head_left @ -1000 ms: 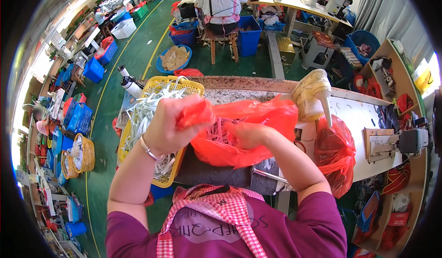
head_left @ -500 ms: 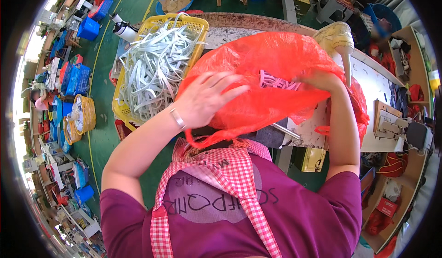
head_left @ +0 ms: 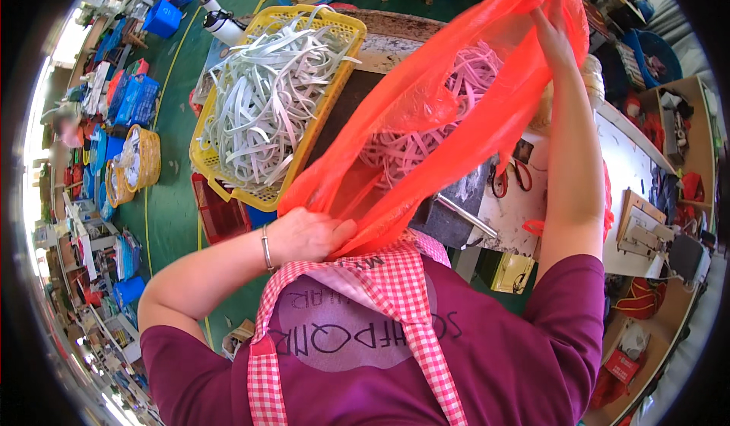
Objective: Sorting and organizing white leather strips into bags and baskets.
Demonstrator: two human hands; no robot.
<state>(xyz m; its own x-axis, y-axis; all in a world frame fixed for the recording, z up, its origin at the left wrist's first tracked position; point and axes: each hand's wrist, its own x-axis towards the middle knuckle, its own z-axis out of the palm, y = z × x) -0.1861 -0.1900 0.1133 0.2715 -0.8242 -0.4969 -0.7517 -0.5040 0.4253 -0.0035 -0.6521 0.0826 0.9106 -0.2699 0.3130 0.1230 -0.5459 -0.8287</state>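
Note:
A large red plastic bag (head_left: 411,84) is stretched wide between my two hands, its mouth facing up. Pink straps (head_left: 475,69) lie in a tangled heap inside it. My left hand (head_left: 312,236) is closed on the bag's near left rim, close to my apron. At the far right, with the arm extended, my right hand (head_left: 555,27) holds the opposite rim; the plastic partly covers its fingers. Left of the bag stands a yellow plastic basket (head_left: 351,42) full of loose white straps (head_left: 262,107).
Red-handled scissors (head_left: 511,177) and a metal rod (head_left: 465,217) lie on the worktable (head_left: 532,221) by the bag. A white bottle (head_left: 222,25) stands behind the basket. A sewing-machine-like device (head_left: 646,224) sits at the right. Blue crates line the green floor on the left.
My right hand has lifted the bag's rim up and away to the far right. My left hand came down toward me and closed on the near rim. More pink straps show.

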